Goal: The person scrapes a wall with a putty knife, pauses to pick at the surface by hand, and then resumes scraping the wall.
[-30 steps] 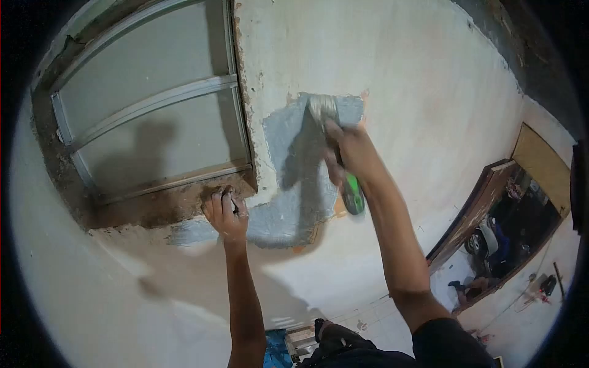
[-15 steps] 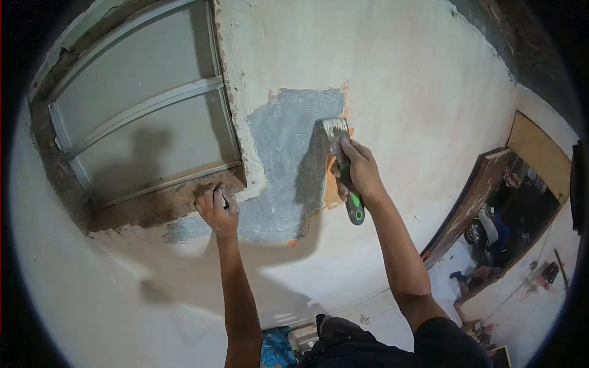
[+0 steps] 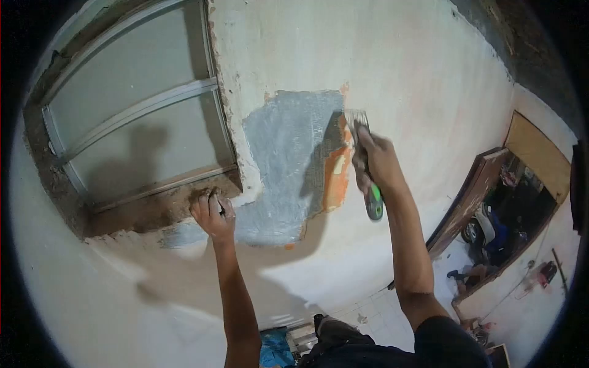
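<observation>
My right hand [image 3: 379, 161] is closed around a putty knife [image 3: 373, 202] with a grey and green handle. Its blade, streaked with pale residue, lies at the right edge of a grey patch [image 3: 279, 147] on the cream wall [image 3: 417, 80]. Below the blade shows a strip of bare orange surface [image 3: 335, 181]. At the lower ledge of the window opening [image 3: 153, 199], my left hand [image 3: 213, 213] has its fingers curled, with something dark partly visible between them that I cannot make out.
The framed window [image 3: 144, 113] fills the upper left. At the right, a wooden door [image 3: 469, 196] stands beside a doorway with a motorbike [image 3: 481, 230] beyond. Blue plastic [image 3: 276, 348] lies on the floor below, left of my body.
My right hand and the putty knife have moved right, from over the grey patch to its right edge, uncovering more orange surface. The left hand stays at the ledge.
</observation>
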`<state>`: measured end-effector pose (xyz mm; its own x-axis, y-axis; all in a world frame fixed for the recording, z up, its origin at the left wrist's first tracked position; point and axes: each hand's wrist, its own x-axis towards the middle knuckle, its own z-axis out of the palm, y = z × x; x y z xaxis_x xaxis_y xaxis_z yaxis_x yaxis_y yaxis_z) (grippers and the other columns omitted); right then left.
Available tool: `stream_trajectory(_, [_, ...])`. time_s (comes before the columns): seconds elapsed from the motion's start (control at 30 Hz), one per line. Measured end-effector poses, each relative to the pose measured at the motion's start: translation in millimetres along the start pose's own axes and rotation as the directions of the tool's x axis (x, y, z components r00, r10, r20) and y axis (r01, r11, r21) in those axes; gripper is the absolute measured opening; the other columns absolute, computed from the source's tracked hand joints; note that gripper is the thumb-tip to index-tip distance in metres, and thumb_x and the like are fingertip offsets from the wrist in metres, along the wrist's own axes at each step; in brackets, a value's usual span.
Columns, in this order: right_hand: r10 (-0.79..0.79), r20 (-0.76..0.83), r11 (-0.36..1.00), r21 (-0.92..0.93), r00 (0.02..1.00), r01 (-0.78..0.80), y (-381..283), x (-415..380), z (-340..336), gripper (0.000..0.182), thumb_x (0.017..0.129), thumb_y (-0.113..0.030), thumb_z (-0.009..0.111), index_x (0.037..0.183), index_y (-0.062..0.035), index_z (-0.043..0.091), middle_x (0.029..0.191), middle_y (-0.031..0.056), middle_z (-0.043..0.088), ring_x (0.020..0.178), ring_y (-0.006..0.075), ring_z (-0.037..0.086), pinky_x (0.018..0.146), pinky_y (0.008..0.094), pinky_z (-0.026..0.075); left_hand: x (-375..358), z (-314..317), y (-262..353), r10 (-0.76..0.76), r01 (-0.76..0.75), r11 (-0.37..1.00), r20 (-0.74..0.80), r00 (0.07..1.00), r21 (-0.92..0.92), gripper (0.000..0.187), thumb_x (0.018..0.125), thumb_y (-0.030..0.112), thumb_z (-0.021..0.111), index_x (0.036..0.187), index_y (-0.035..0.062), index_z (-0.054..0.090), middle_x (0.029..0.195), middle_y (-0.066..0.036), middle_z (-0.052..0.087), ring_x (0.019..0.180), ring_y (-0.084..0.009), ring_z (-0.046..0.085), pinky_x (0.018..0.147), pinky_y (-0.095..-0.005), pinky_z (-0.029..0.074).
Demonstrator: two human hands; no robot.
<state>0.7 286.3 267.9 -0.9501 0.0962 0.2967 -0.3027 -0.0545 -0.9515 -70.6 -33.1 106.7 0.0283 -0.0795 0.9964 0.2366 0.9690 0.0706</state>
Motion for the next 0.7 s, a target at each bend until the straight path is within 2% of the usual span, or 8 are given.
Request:
stream_trajectory(0.07, [0.007, 0.003, 1.0, -0.003, 1.0, -0.007, 13, -13, 2, 0.035, 0.1, -0.031, 0.04, 0.084, -0.0005, 0.046, 0.054, 0.0028, 0.043, 0.029, 0.0115, 0.038, 0.027, 0.0289, 0.033, 15, 1, 1, 0.065, -0.065, 0.998, -0.015, 0.998, -0.025, 0.005, 0.078, 0.006, 0.061, 0.08, 0.0013, 0.062, 0.09, -0.013, 0.059, 0.08, -0.0317, 0.053, 0.075, -0.0424, 0.04])
stream_trajectory(0.17, [0.038, 0.072, 0.999, 0.012, 0.997, -0.039, 14, -3, 10, 0.036, 0.1, -0.032, 0.042, 0.086, 0.0007, 0.049, 0.053, 0.0021, 0.043, 0.03, 0.011, 0.038, 0.027, 0.0284, 0.032, 13, 2, 2, 0.038, -0.038, 0.999, -0.006, 0.999, -0.009, 0.005, 0.078, 0.005, 0.062, 0.08, 0.0011, 0.061, 0.09, -0.013, 0.059, 0.082, -0.0321, 0.053, 0.075, -0.0424, 0.04])
stream_trajectory(0.23, [-0.197, 0.097, 0.956, -0.203, 0.976, 0.213, 1, 43, 23, 0.037, 0.099, -0.032, 0.043, 0.088, 0.0023, 0.05, 0.054, 0.0022, 0.043, 0.032, 0.0101, 0.037, 0.028, 0.0273, 0.031, 13, 7, -2, 0.039, -0.04, 0.999, -0.023, 0.999, -0.004, 0.005, 0.078, 0.005, 0.062, 0.081, 0.0013, 0.062, 0.091, -0.013, 0.059, 0.083, -0.0325, 0.053, 0.076, -0.0425, 0.04])
stream_trajectory(0.33, [-0.189, -0.045, 0.98, 0.047, 0.981, 0.191, -53, 7, 9, 0.037, 0.099, -0.032, 0.043, 0.077, -0.0028, 0.046, 0.049, -0.0012, 0.036, 0.028, 0.0088, 0.035, 0.025, 0.0257, 0.03, 14, 11, -3, 0.048, -0.048, 0.999, -0.051, 0.998, 0.002, 0.005, 0.079, 0.004, 0.062, 0.083, 0.0018, 0.063, 0.092, -0.013, 0.059, 0.085, -0.0331, 0.053, 0.077, -0.0426, 0.04])
stream_trajectory(0.37, [-0.159, -0.091, 0.981, 0.101, 0.983, 0.168, -43, 5, -4, 0.037, 0.099, -0.033, 0.043, 0.076, -0.0031, 0.046, 0.049, 0.0, 0.038, 0.027, 0.01, 0.036, 0.024, 0.0257, 0.031, 8, 6, -2, 0.055, -0.055, 0.998, -0.047, 0.997, -0.004, 0.005, 0.079, 0.004, 0.061, 0.084, 0.002, 0.063, 0.093, -0.013, 0.059, 0.085, -0.0333, 0.053, 0.077, -0.0427, 0.04])
stream_trajectory(0.5, [0.008, -0.121, 0.999, 0.05, 0.993, -0.002, 21, -23, -17, 0.037, 0.099, -0.033, 0.043, 0.076, -0.0045, 0.045, 0.049, 0.0036, 0.042, 0.027, 0.014, 0.039, 0.024, 0.0271, 0.032, 6, 3, -1, 0.038, -0.038, 0.999, -0.002, 0.999, -0.002, 0.007, 0.078, 0.005, 0.062, 0.085, 0.0022, 0.064, 0.094, -0.013, 0.059, 0.084, -0.0334, 0.053, 0.077, -0.043, 0.04])
stream_trajectory(0.6, [0.158, -0.053, 0.981, 0.119, 0.986, -0.151, 75, -32, -18, 0.033, 0.1, -0.032, 0.042, 0.08, -0.0051, 0.044, 0.05, 0.0044, 0.043, 0.026, 0.0149, 0.038, 0.024, 0.0275, 0.032, 3, 6, -6, 0.032, -0.031, 0.999, -0.012, 0.999, 0.037, 0.01, 0.077, 0.007, 0.062, 0.085, 0.0023, 0.063, 0.095, -0.013, 0.059, 0.085, -0.0331, 0.053, 0.078, -0.0433, 0.04])
stream_trajectory(0.7, [0.286, 0.004, 0.947, 0.151, 0.958, -0.283, 89, -32, -8, 0.03, 0.099, -0.031, 0.042, 0.085, -0.0052, 0.044, 0.052, 0.0044, 0.043, 0.026, 0.0138, 0.037, 0.025, 0.0274, 0.032, 7, 3, -3, 0.02, -0.02, 1.0, 0.016, 1.0, 0.007, 0.011, 0.076, 0.008, 0.062, 0.085, 0.0022, 0.063, 0.095, -0.013, 0.059, 0.086, -0.0327, 0.053, 0.079, -0.0433, 0.04])
